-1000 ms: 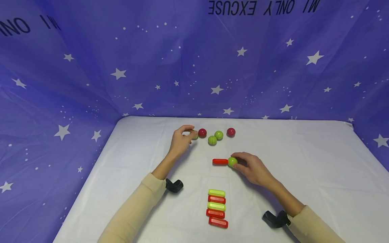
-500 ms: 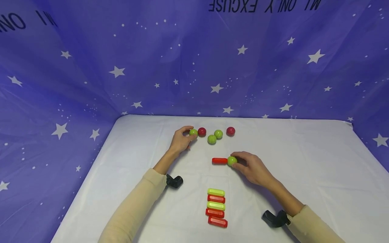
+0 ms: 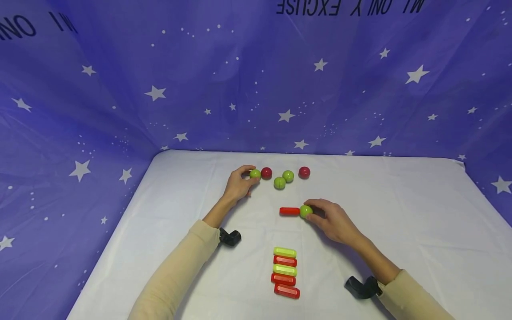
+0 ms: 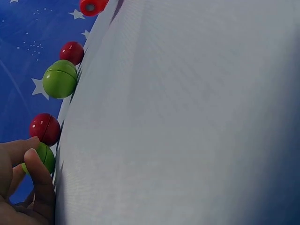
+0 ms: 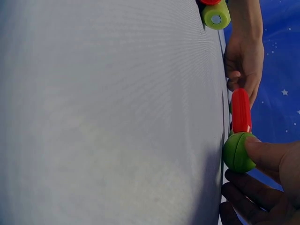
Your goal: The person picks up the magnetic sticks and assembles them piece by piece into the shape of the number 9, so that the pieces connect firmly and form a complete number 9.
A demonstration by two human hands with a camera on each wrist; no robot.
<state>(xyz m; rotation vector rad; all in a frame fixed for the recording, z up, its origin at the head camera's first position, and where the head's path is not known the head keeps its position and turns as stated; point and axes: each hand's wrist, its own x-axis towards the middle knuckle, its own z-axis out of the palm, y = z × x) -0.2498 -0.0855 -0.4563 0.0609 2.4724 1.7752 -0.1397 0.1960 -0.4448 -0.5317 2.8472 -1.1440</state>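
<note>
At the back of the white table, my left hand (image 3: 238, 185) pinches a green ball (image 3: 255, 174) between thumb and fingertips. A red ball (image 3: 266, 173) sits right beside it, and the left wrist view shows the held green ball (image 4: 46, 157) close against that red one. Nearer the middle, my right hand (image 3: 333, 222) holds another green ball (image 3: 306, 211) with thumb and fingers. A red six-sided bar (image 3: 289, 211) lies end-on against this ball, pointing left. In the right wrist view the thumb presses on the grooved green ball (image 5: 238, 152) at the end of the red bar (image 5: 241, 110).
Two green balls, a front one (image 3: 279, 182) and a rear one (image 3: 288, 176), stand near a second red ball (image 3: 304, 172). Several bars lie in a column in front, with a yellow-green bar (image 3: 285, 252) at the top and a red bar (image 3: 286, 291) lowest. A purple star-patterned cloth (image 3: 256, 89) hangs behind.
My left fingers have shifted slightly on the left green ball, which shows more now. My right hand, its ball and the red bar stay in place.
</note>
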